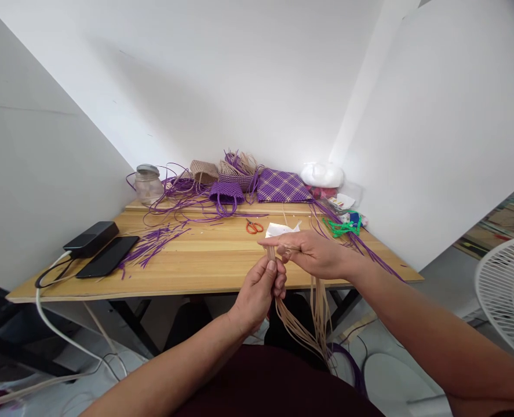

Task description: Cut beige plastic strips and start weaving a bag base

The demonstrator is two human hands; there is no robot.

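My left hand [261, 286] and my right hand [311, 252] are both closed on a bundle of beige weaving strips [315, 315], held in front of the wooden table's [204, 260] near edge. The left hand pinches the strips from below with thumb up. The right hand grips their upper ends just above it. The loose lengths hang down over my lap toward the floor.
On the table lie orange scissors [254, 226], cut purple strips [152, 243], a phone [108, 256] and power bank [90, 238] with cable, a glass jar [148, 184], woven purple baskets [226, 191], a purple checked mat [283, 186], green cord [341, 227]. A white fan [509, 289] stands at right.
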